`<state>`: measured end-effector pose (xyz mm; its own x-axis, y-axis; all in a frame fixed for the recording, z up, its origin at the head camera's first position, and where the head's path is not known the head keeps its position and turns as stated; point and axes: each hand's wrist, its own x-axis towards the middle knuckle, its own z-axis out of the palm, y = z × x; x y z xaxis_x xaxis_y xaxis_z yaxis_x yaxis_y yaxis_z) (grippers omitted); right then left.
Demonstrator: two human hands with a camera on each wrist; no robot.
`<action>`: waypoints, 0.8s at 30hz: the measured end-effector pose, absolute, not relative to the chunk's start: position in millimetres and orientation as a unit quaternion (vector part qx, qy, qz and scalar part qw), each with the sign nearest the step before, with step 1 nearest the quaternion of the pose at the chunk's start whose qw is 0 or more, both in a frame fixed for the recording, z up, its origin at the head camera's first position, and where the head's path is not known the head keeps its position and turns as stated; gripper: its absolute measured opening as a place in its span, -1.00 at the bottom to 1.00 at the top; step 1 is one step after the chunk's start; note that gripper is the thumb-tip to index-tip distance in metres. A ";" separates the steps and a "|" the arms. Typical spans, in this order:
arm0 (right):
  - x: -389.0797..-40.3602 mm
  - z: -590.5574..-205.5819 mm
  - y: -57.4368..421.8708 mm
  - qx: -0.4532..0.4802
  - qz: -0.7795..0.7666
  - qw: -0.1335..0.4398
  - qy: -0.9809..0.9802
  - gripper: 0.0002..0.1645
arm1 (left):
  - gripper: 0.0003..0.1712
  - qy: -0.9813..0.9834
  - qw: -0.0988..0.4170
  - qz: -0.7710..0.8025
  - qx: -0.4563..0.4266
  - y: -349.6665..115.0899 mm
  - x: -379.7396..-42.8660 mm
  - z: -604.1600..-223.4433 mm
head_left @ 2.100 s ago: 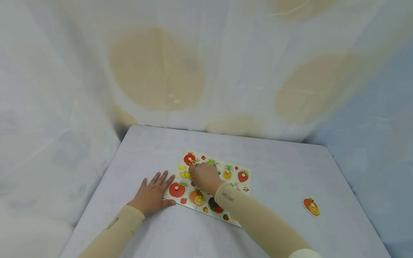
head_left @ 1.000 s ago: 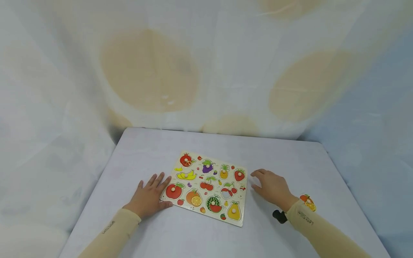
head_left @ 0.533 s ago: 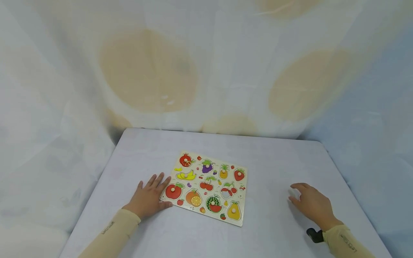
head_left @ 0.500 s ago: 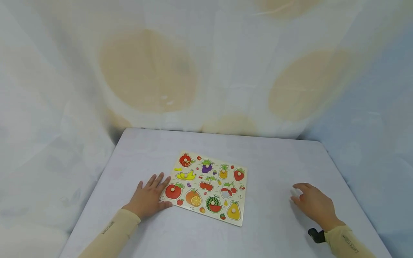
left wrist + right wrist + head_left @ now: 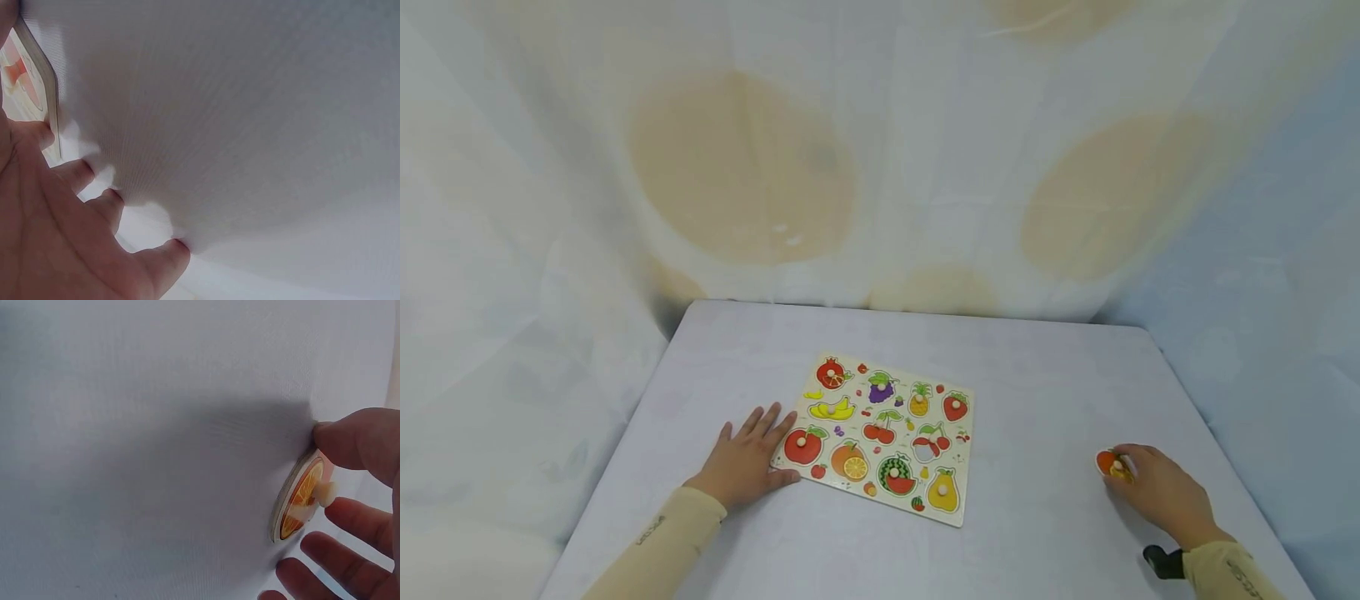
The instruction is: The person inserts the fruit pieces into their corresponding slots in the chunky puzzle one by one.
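Observation:
A fruit peg puzzle board lies at an angle on the table. It carries pictures of bananas, grapes, a pear and other fruit, most with small pale knobs; I see no knob on its orange picture. The left hand lies with fingers spread beside the board's left side, fingertips at its edge. Far to the right, the right hand reaches over an orange puzzle piece. In the right wrist view, its thumb meets the edge of the piece and its index fingertip is beside the pale knob; the other fingers stay spread.
A pale cloth covers the table. Behind it hangs a white curtain with large tan spots, and more fabric hangs at both sides. A black strap or mount shows at the right wrist.
The right hand has left the board's banana area and moved right across the table to the orange piece. The left hand stays beside the board. The head view has shifted slightly.

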<state>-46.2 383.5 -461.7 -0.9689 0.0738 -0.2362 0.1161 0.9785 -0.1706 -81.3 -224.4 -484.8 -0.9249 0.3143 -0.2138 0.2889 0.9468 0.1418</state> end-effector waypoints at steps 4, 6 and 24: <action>-47.6 -462.3 384.3 0.047 -0.100 0.126 0.986 -0.24 | 0.14 0.980 0.117 0.053 0.155 -224.1 -81.6 -486.6; -47.9 -462.7 383.9 0.041 -0.100 0.129 0.986 -0.25 | 0.15 0.980 0.117 0.052 0.155 -224.1 -82.0 -487.8; -49.9 -462.5 380.5 0.044 -0.095 0.131 0.986 -0.35 | 0.15 0.980 0.111 0.050 0.157 -223.8 -82.4 -487.0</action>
<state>-49.9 380.5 -462.5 -0.9618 0.0610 -0.2667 0.1106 0.9783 -0.1754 -82.4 -223.8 -487.0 -0.9263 0.3183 -0.2014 0.2960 0.9458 0.1333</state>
